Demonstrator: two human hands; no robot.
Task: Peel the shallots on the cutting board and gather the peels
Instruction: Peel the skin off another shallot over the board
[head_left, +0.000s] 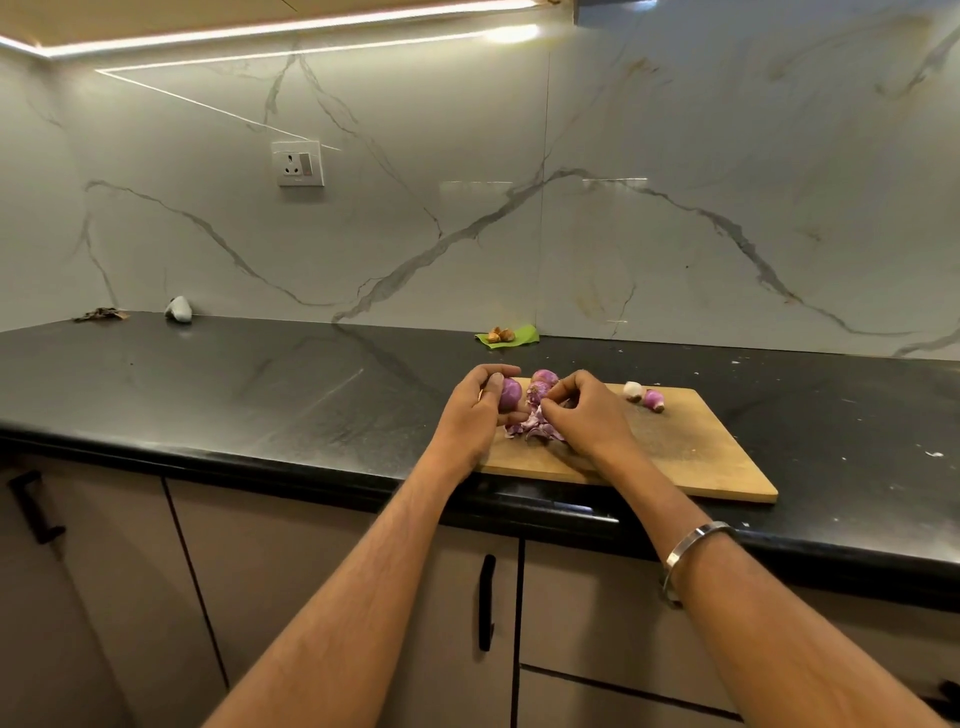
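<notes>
The person is working at the wooden cutting board (675, 457), which is lying on the black counter (260, 395) near its front edge. The left hand (480, 410) is curling around a purple shallot (510, 393) at the board's left end, fingers and thumb cupping it just above the wood. The right hand (582, 410) is sitting close beside it, its fingertips pinching at something over the pile of peels (535, 428); whether that is a strip of skin or a piece of another shallot is too small to tell. The two hands are nearly touching, both over the left part of the board.

Two more shallots (543, 384) are resting at the board's far edge, just behind the hands, and a pale and a pink shallot (647, 397) are lying together towards the board's far right corner. Beyond the board, against the marble backsplash, a green leaf (514, 338) is holding some brown bits.

The peeling step looks to be in hand, with the task perhaps midway: loose skins are already heaping between the hands, while several bulbs are waiting. The next move probably calls for stripping the held shallot clean, setting it aside on the board, and dropping each skin onto the one pile so that gathering is easy later.
</notes>
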